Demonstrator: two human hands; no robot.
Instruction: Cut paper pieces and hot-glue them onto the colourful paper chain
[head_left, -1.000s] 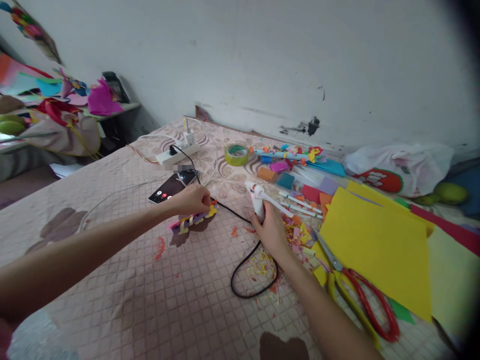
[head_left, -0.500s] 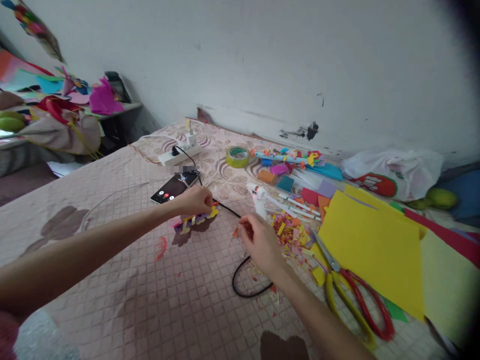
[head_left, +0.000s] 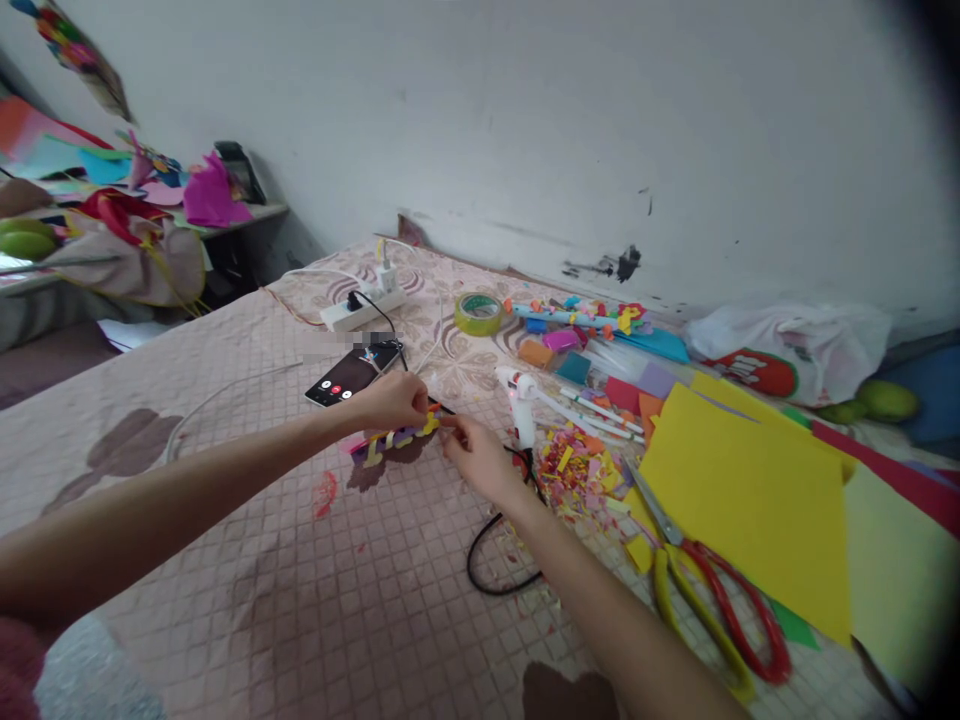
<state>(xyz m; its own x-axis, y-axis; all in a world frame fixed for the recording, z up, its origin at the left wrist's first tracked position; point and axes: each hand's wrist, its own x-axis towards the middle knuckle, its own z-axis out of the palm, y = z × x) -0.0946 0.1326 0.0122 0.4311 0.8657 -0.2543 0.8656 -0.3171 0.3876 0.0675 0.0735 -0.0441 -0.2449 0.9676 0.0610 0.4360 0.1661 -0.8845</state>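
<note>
My left hand (head_left: 391,402) is closed on the near end of a small multicoloured foam craft piece (head_left: 390,438) lying on the pink quilted cover. My right hand (head_left: 480,462) reaches to the piece's right end with fingers pinched at its yellow tip (head_left: 431,424). A white glue gun (head_left: 520,405) stands upright just right of my right hand, nobody holding it, its black cord (head_left: 491,555) looping toward me.
A phone (head_left: 350,372) and a white power strip (head_left: 362,308) lie behind the craft piece. Green tape roll (head_left: 478,312), foam scraps (head_left: 577,470), markers, red-and-yellow scissors (head_left: 712,600), a yellow sheet (head_left: 757,490) and a plastic bag (head_left: 787,345) fill the right side.
My right hand let go of the glue gun, left it standing, and moved left to the craft piece's right end. My left hand stayed on the piece.
</note>
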